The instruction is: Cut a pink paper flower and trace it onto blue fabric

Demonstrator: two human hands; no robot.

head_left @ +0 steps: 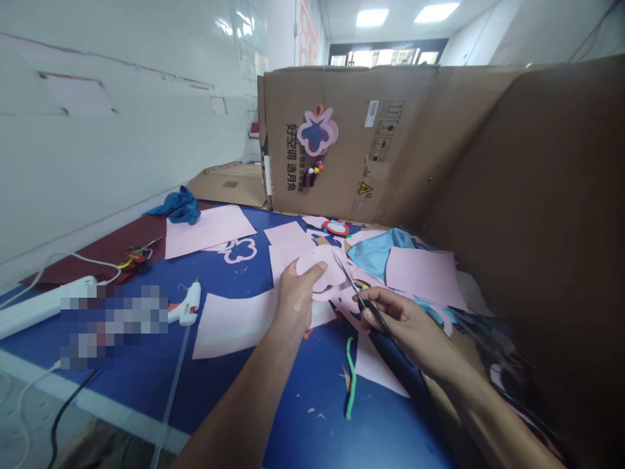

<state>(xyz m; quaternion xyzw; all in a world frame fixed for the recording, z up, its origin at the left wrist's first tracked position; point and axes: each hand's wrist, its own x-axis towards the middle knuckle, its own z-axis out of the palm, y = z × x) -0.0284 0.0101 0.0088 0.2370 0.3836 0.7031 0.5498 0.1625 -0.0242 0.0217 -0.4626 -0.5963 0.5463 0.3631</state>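
My left hand [299,290] pinches a piece of pink paper [318,266] with rounded cut edges, the thumb lying on top. In my right hand [390,312] is a pair of black-handled scissors [362,301]. Their metal blades point up and away, at the right edge of the paper; whether they touch it I cannot tell. Beneath and around both hands lie more pink sheets [234,326] and scraps. A green pipe cleaner [350,378] rests on the blue tabletop [297,384] nearer to me.
Left on the table are a hot glue gun [189,305], a white power strip [49,306], pliers [139,255] and a flower-shaped paper outline [240,251]. Light blue cloth [375,253] lies behind the scissors. Tall cardboard [351,143] with a hanging pink flower ornament [317,132] closes off the back and right.
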